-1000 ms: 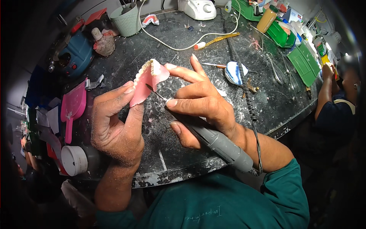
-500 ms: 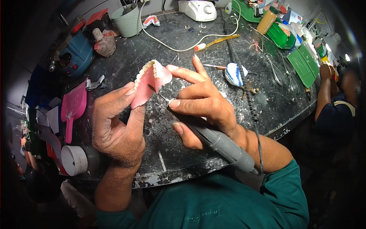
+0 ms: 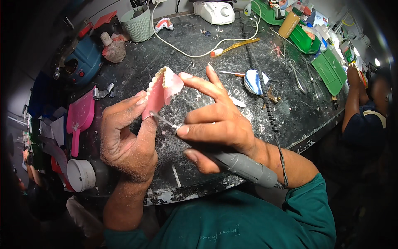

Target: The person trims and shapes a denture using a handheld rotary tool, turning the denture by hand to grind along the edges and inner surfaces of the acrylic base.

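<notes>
A pink denture with a row of cream teeth is tilted up above the table. My left hand, dusted with fine powder, pinches its lower left edge between thumb and fingers. In my right hand lies a grey rotary handpiece, gripped like a pen. Its metal bur tip is at the denture's lower edge, close to my left thumb; whether it touches I cannot tell. My right index fingertip meets the denture's right side, while another finger points up. A coiled black cord runs from the handpiece's rear toward the back.
A white control box stands at the back, near a pale basket. To the left are a pink dustpan, a blue machine and a white round tub. Green bins line the right, where another person sits.
The handpiece's bur has moved down from the denture's inner surface to its lower edge. My right hand has shifted slightly down and left, and the denture has turned a little.
</notes>
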Action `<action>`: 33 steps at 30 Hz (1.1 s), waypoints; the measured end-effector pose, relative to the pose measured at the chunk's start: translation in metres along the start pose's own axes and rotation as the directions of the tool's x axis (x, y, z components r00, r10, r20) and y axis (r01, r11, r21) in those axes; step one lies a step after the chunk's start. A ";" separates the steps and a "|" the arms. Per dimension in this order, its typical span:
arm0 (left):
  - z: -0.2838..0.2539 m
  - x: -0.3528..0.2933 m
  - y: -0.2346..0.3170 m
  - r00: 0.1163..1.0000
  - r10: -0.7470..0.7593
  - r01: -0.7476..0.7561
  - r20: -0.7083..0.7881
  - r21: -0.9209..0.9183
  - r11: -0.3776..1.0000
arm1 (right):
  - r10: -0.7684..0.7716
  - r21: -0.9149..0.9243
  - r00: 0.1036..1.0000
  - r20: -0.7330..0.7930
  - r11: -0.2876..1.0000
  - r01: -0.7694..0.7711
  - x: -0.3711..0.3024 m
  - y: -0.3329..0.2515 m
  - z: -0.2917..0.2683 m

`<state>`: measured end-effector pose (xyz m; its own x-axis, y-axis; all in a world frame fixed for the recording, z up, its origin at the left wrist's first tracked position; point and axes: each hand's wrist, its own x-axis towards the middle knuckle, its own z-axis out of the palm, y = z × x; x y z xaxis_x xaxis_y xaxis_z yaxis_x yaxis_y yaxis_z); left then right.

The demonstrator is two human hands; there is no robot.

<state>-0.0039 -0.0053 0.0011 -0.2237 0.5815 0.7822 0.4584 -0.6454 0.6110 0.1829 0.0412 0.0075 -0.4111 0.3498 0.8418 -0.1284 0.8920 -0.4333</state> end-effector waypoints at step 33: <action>-0.007 0.009 0.007 0.947 0.317 -0.322 0.059 0.178 0.930 | -0.061 0.053 0.998 -0.035 0.997 0.062 -0.008 0.008 0.009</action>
<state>-0.0091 -0.0079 0.0131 -0.0162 0.3752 0.9268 0.6513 -0.6993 0.2945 0.1773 0.0432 -0.0051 -0.3705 0.3050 0.8773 -0.2015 0.8957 -0.3965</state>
